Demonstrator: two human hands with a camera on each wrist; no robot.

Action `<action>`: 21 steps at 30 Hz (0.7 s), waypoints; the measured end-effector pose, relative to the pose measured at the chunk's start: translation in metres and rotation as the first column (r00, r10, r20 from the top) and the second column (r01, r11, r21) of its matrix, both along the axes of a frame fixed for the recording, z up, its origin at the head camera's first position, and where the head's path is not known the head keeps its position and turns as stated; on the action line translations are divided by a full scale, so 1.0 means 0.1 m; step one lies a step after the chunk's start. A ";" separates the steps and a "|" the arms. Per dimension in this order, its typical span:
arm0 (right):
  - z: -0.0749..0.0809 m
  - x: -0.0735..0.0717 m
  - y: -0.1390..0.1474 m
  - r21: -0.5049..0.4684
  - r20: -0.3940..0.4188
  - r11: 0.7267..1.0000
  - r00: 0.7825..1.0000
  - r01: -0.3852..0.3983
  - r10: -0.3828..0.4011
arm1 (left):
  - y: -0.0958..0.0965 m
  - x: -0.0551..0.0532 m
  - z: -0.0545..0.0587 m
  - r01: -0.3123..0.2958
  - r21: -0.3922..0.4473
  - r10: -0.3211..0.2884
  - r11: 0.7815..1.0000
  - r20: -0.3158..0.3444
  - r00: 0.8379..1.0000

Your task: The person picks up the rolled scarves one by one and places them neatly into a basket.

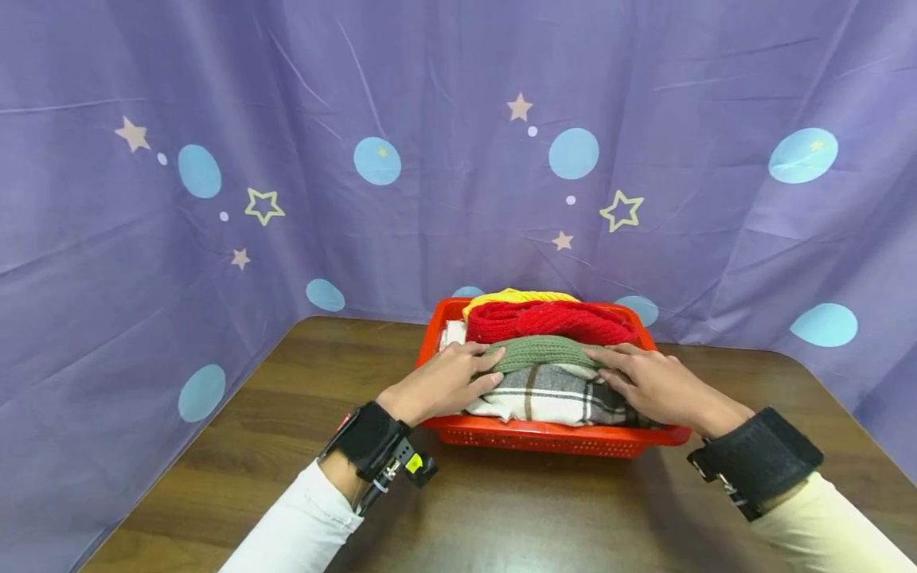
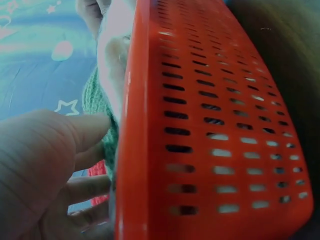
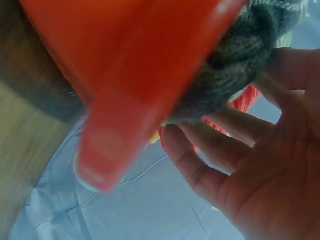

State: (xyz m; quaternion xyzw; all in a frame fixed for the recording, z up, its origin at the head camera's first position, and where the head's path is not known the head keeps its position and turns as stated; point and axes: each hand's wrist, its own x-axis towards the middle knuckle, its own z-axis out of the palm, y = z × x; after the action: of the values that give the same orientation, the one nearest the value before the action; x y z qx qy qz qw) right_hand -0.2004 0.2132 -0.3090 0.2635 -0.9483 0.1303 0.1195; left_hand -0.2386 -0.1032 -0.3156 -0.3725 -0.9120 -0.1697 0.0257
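Note:
A red plastic basket (image 1: 544,439) on the table holds folded knits and cloth. At its front lies a grey-and-white plaid cloth (image 1: 552,395), with a folded green ribbed knit (image 1: 540,351) across its back edge. My left hand (image 1: 446,380) rests its extended fingers on the left end of the green knit. At the other end, my right hand (image 1: 659,382) touches the knit and plaid with its fingers spread. In the left wrist view, fingertips (image 2: 97,131) meet the green knit just beyond the rim. Dark plaid folds (image 3: 225,75) lie against the right fingers in the right wrist view.
Behind the green knit sit a red knit (image 1: 552,320) and a yellow knit (image 1: 519,296), with a bit of white cloth (image 1: 453,333) at the left. The brown wooden table (image 1: 530,509) ends at a purple curtain (image 1: 458,159) printed with stars and dots.

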 end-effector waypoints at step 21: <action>-0.60 0.20 0.19 -0.407 0.019 0.882 0.968 0.237 -0.251 | -0.23 0.16 -0.48 -0.307 0.210 0.327 0.928 -0.066 0.943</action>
State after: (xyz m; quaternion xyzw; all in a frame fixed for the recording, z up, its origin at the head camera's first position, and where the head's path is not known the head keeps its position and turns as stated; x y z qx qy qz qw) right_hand -0.1799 0.2323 -0.3691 0.1135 -0.9238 0.3039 0.2032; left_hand -0.2230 -0.1259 -0.3634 -0.2237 -0.9365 -0.2338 0.1353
